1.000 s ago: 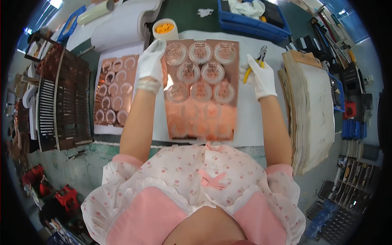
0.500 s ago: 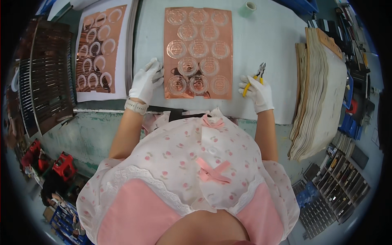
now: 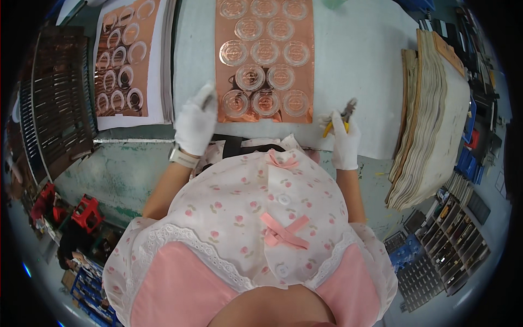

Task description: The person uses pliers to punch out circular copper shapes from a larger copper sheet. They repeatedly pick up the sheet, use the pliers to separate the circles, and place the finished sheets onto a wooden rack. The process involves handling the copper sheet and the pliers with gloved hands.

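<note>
A copper-coloured sheet with rows of round, raised ring patterns lies flat on the pale table top. Beside its lower left edge is my left hand, in a white glove, slightly blurred, with the fingers stretched out and nothing seen in them. My right hand, also gloved, is closed round a pair of cutting pliers with yellow handles. The jaws point up and away from me, to the right of the sheet's lower right corner. Part of the handles is hidden by the glove.
To the left, a similar copper sheet lies on a white paper stack. A thick pile of worn sheets stands at the right edge. A pale green cup shows at the far edge, a dark slatted rack far left.
The sheet and table appear higher in the picture. Both hands have drawn back toward me; my left hand has come off the sheet's edge. The pliers remain in my right hand.
</note>
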Tool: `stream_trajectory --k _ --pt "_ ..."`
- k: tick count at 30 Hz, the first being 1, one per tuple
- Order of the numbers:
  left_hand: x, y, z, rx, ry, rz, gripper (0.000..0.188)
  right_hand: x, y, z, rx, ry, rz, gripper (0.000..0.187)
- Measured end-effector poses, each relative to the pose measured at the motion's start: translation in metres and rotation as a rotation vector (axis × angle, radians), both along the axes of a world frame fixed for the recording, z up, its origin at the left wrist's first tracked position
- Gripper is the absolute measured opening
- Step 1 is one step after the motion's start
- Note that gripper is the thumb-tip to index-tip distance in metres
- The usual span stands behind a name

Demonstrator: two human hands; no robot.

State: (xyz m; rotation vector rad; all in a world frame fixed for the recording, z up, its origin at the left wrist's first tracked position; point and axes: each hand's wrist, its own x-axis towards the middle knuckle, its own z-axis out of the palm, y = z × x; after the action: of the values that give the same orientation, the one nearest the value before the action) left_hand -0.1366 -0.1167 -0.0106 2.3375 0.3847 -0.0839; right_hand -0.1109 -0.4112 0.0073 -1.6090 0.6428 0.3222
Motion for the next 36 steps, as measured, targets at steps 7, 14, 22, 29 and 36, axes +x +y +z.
stream_trajectory --k 7,14,22,29,36 --pt "0.047 -0.078 0.0 0.29 -0.357 -0.908 0.048 -0.019 0.014 -0.001 -0.058 -0.174 -0.011 0.01" --pt "0.066 -0.097 -0.017 0.305 -0.295 -1.131 0.064 -0.053 0.013 -0.036 -0.046 -0.371 -0.076 0.015" --pt "0.066 -0.095 -0.016 0.285 -0.3 -1.135 0.064 -0.059 0.014 -0.025 -0.144 -0.491 0.035 0.016" --pt "0.067 -0.096 -0.018 0.318 -0.313 -1.146 0.059 -0.054 0.015 -0.024 -0.16 -0.444 0.132 0.015" --pt "0.065 -0.095 -0.021 0.33 -0.285 -1.143 0.059 -0.034 0.018 -0.003 -0.177 -0.579 0.074 0.013"
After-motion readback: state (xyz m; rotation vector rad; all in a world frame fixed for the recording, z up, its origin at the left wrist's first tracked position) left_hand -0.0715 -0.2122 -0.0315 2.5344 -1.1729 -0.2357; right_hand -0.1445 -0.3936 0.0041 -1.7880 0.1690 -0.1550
